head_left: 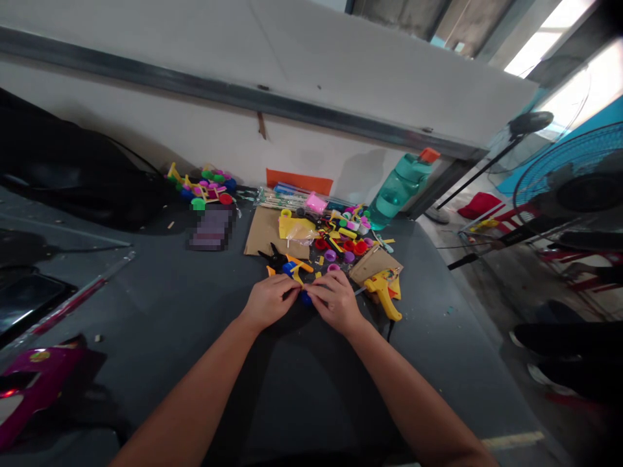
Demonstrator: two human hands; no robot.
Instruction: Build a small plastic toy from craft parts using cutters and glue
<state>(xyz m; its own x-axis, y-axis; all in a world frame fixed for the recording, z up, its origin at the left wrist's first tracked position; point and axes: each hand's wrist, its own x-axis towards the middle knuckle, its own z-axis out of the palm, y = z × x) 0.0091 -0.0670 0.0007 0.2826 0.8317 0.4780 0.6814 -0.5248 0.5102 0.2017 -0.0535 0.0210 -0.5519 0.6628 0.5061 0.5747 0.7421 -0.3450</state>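
1. Here's the person at the dark grey table (195, 363), left hand (270, 301) and right hand (338, 303) meeting, fingertips almost touching.
2. Between them sits a small, narrow yellow strip (296, 272), apparently plastic; its long axis slants, the visible end pointing away from the person and slightly left.
3. The strip emerges beyond the left fingertips, its near end hidden among the fingers; a rounded, dark-blue piece (305, 298) shows just below the fingertips, whether joined to the strip unclear.
4. Left thumb and forefinger are pinched close on the strip; the right fingers curl in tightly alongside, though whether they grip or merely press, one cannot tell.
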